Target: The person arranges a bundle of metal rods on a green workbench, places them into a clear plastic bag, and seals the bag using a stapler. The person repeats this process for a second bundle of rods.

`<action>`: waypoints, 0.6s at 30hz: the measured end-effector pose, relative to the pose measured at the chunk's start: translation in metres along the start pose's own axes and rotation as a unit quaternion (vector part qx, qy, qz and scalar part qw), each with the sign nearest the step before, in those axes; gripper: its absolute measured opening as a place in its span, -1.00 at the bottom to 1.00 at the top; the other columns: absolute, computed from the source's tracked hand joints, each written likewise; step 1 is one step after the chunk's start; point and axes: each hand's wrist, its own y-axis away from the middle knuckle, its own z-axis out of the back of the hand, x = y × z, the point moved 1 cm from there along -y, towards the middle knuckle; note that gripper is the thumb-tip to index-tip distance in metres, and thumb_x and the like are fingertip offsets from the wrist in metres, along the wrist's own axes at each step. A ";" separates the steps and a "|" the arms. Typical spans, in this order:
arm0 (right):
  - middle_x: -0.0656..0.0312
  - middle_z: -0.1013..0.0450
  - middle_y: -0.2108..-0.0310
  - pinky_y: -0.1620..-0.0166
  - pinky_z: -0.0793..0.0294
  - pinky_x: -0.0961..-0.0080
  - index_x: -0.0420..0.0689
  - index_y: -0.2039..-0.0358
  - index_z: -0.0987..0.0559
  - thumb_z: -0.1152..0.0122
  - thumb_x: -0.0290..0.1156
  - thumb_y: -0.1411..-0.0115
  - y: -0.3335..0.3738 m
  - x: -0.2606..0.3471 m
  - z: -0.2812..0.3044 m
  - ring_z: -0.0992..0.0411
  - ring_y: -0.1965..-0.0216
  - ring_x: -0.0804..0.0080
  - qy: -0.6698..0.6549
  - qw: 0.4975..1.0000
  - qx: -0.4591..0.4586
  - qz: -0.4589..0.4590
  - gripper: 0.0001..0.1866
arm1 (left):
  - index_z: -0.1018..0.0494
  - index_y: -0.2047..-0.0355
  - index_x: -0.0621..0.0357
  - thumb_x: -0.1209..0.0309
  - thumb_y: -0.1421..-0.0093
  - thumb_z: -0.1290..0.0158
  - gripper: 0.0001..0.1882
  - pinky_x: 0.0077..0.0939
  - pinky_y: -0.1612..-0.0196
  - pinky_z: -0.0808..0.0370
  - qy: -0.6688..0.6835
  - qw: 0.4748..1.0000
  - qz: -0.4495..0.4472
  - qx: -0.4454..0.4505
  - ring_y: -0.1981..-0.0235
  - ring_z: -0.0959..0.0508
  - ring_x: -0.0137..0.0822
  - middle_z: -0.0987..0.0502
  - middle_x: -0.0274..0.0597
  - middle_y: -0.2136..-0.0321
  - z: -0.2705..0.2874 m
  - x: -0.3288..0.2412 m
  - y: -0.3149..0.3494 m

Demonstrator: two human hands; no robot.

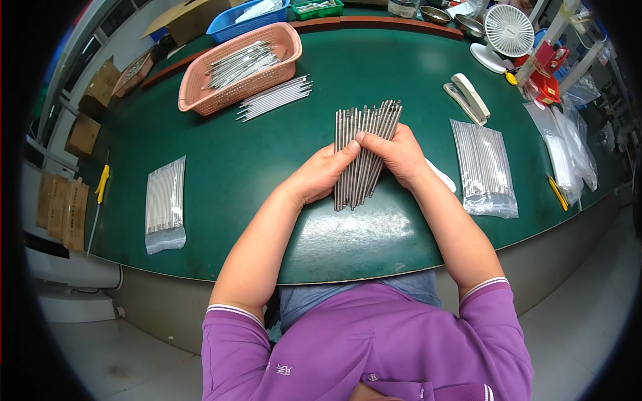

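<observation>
Gripping the metal rods mid-frame, I'm clasping both sides with left fingers and right fingers, closed only to the rods' combined width, likely preventing splaying.

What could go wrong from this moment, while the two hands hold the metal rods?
The bundle of metal rods is uneven and slightly fanned between the left hand and the right hand, so a rod might slip out. The loose rods beside the pink basket could roll or scatter if bumped. The yellow-handled tool lies near the edge of the table and could be knocked off.
</observation>
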 end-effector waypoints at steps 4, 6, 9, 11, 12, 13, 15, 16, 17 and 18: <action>0.20 -0.56 0.27 0.17 -0.51 0.53 -0.23 0.20 -0.58 -0.30 -0.41 -0.10 0.000 0.002 -0.001 -0.52 0.29 0.49 0.008 1.000 -0.005 -0.003 -0.74 | -0.23 -0.14 0.31 0.09 -0.38 0.16 -0.46 -0.43 -0.01 -0.49 -0.003 1.000 0.011 -0.010 0.07 -0.51 -0.33 -0.47 -0.09 0.03 0.000 0.000 0.000; 0.20 -0.56 0.27 0.17 -0.51 0.53 -0.23 0.20 -0.58 -0.31 -0.41 -0.10 0.000 0.002 -0.001 -0.52 0.29 0.49 0.008 1.000 -0.002 -0.002 -0.74 | -0.23 -0.15 0.29 0.09 -0.37 0.14 -0.46 -0.38 -0.03 -0.48 0.013 1.000 0.008 -0.003 0.05 -0.51 -0.30 -0.47 -0.08 0.02 0.000 0.000 0.001; 0.20 -0.56 0.27 0.17 -0.51 0.53 -0.23 0.20 -0.58 -0.32 -0.40 -0.10 0.000 0.001 -0.001 -0.52 0.28 0.49 0.003 1.000 0.003 0.000 -0.73 | -0.24 -0.15 0.27 0.11 -0.38 0.14 -0.48 -0.35 -0.03 -0.48 0.033 0.999 0.004 0.012 0.04 -0.51 -0.28 -0.46 -0.08 0.01 0.002 0.001 0.000; 0.20 -0.56 0.27 0.16 -0.51 0.53 -0.23 0.20 -0.58 -0.33 -0.40 -0.09 0.000 0.002 -0.001 -0.52 0.28 0.49 0.006 1.000 0.003 0.002 -0.73 | -0.24 -0.14 0.27 0.13 -0.38 0.15 -0.50 -0.35 -0.04 -0.48 0.039 0.999 0.005 0.019 0.03 -0.51 -0.27 -0.46 -0.08 0.01 0.003 0.001 0.000; 0.19 -0.56 0.27 0.16 -0.51 0.53 -0.23 0.20 -0.58 -0.33 -0.40 -0.09 0.000 0.002 -0.001 -0.52 0.28 0.49 0.006 1.000 0.003 0.001 -0.73 | -0.24 -0.14 0.27 0.14 -0.39 0.15 -0.51 -0.34 -0.04 -0.48 0.039 0.999 0.007 0.021 0.04 -0.51 -0.27 -0.46 -0.08 0.01 0.003 0.001 0.000; 0.19 -0.56 0.27 0.16 -0.51 0.53 -0.23 0.20 -0.59 -0.33 -0.40 -0.09 0.000 0.002 -0.001 -0.52 0.27 0.49 0.007 1.000 0.003 -0.001 -0.73 | -0.24 -0.14 0.26 0.15 -0.39 0.16 -0.52 -0.34 -0.04 -0.48 0.038 0.999 0.009 0.022 0.04 -0.51 -0.27 -0.46 -0.08 0.01 0.004 0.001 0.000; 0.19 -0.56 0.27 0.16 -0.51 0.53 -0.23 0.20 -0.59 -0.33 -0.40 -0.09 0.000 0.003 -0.001 -0.52 0.27 0.49 0.010 1.000 0.003 -0.002 -0.73 | -0.24 -0.14 0.27 0.15 -0.39 0.16 -0.52 -0.34 -0.03 -0.49 0.030 0.999 0.008 0.025 0.04 -0.52 -0.26 -0.47 -0.08 0.01 0.005 0.002 0.000; 0.19 -0.56 0.27 0.16 -0.51 0.53 -0.23 0.20 -0.59 -0.33 -0.40 -0.09 0.000 0.003 -0.001 -0.52 0.27 0.49 0.012 1.000 0.003 -0.001 -0.73 | -0.24 -0.14 0.27 0.15 -0.39 0.16 -0.52 -0.33 -0.03 -0.49 0.026 0.999 0.008 0.026 0.04 -0.52 -0.26 -0.47 -0.08 0.01 0.006 0.002 -0.001; 0.19 -0.56 0.27 0.16 -0.51 0.53 -0.23 0.20 -0.59 -0.33 -0.40 -0.09 0.000 0.003 -0.001 -0.52 0.27 0.49 0.014 1.000 0.002 0.000 -0.73 | -0.24 -0.14 0.27 0.15 -0.39 0.16 -0.52 -0.33 -0.02 -0.49 0.027 0.999 0.006 0.028 0.05 -0.52 -0.26 -0.47 -0.08 0.02 0.006 0.003 -0.001; 0.19 -0.56 0.27 0.16 -0.51 0.54 -0.23 0.20 -0.59 -0.33 -0.40 -0.09 0.000 0.003 -0.001 -0.52 0.27 0.49 0.013 1.000 0.003 -0.001 -0.73 | -0.24 -0.14 0.27 0.15 -0.39 0.16 -0.52 -0.33 -0.02 -0.50 0.028 0.999 0.005 0.029 0.05 -0.52 -0.26 -0.47 -0.08 0.02 0.007 0.004 -0.001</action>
